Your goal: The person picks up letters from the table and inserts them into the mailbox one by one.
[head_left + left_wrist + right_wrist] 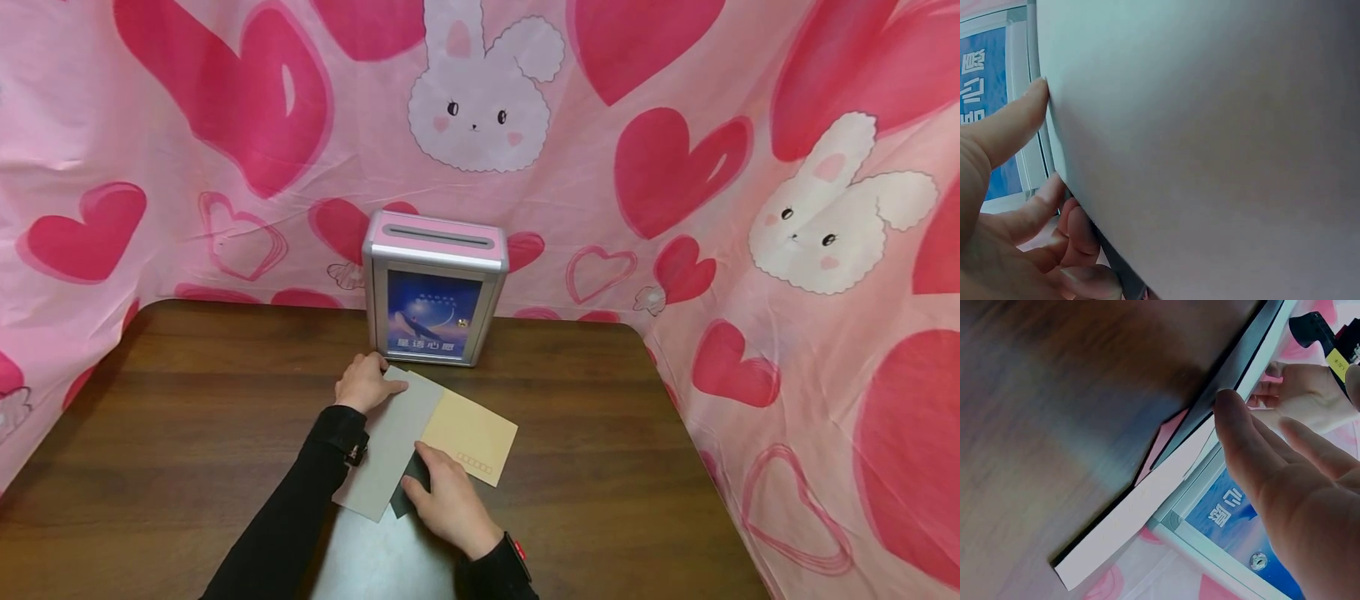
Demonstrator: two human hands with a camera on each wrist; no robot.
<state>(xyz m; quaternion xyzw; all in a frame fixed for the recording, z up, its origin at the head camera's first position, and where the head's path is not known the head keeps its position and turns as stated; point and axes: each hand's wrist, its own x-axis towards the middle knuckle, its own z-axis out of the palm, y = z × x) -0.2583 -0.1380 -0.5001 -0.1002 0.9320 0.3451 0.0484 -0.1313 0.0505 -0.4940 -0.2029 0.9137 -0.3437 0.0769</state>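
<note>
A light grey envelope [390,446] lies slanted over other envelopes on the table. My left hand [363,383] pinches its far left corner, thumb on top; in the left wrist view the grey paper hides much of what lies beyond. From under it shows a cream envelope [472,433] with a row of small printed boxes. A dark grey-green envelope [405,497] peeks out at the near end. My right hand [453,504] rests at the dark one, fingers fairly straight, fingertips touching it. The right wrist view also shows a pink envelope [1159,442] beneath.
Just behind the envelopes stands a silver box [487,321] with a pink slotted top, a blue picture front and a small lock. The brown wooden table [600,467] ends at a pink cloth [585,192] printed with hearts and rabbits. A pale glare lies near the front.
</note>
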